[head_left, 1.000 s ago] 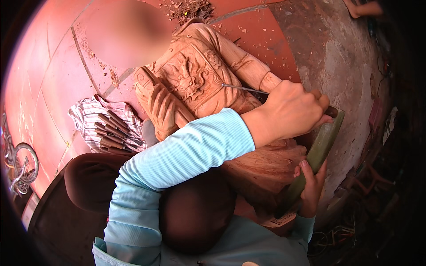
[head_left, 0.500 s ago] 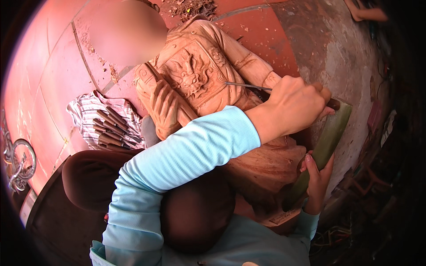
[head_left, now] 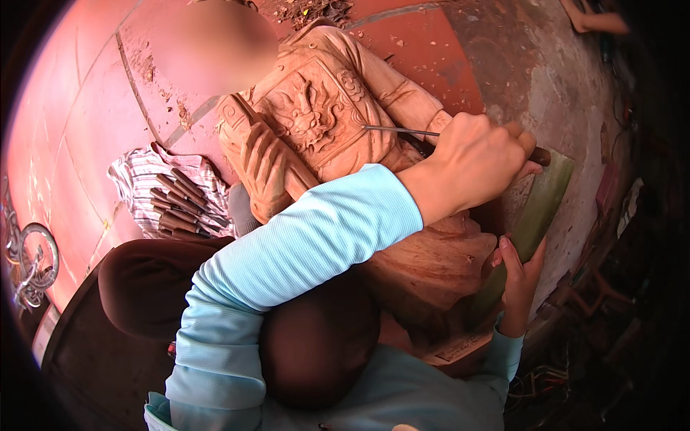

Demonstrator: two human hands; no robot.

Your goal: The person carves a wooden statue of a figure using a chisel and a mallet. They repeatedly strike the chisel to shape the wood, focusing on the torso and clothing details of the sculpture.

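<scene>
Both hands busy, apart from each other, each clamped on its own tool. Left hand [head_left: 478, 167] is wrapped round a chisel [head_left: 402, 131]: thin steel shaft points left, brown handle butt sticks out past the fist on the right. Chisel tip sits on the belly of the wooden statue [head_left: 338, 156], just right of the carved beast head [head_left: 309, 118]. Right hand [head_left: 521, 281], lower down, grips a green bamboo piece [head_left: 545, 205] around its middle; it's tilted, top end up and right, at the chisel butt. Can't tell if those two actually touch.

Statue lies on the floor in front of the person, under the left forearm, chest up. Its head end is blurred, no detail there. Carved hand [head_left: 262, 169] shows on its left side from here. Lower robe runs down toward the bamboo.

Left of the statue: striped cloth [head_left: 129, 179] on red floor tiles [head_left: 72, 151], with a bunch of brown-handled tools [head_left: 178, 205] laid on it, close together. Wood shavings [head_left: 316, 10] heaped past the statue's shoulder, more chips scattered. Rough concrete strip [head_left: 568, 86] on the right. Metal ring [head_left: 37, 258] far left, well apart from the work.
</scene>
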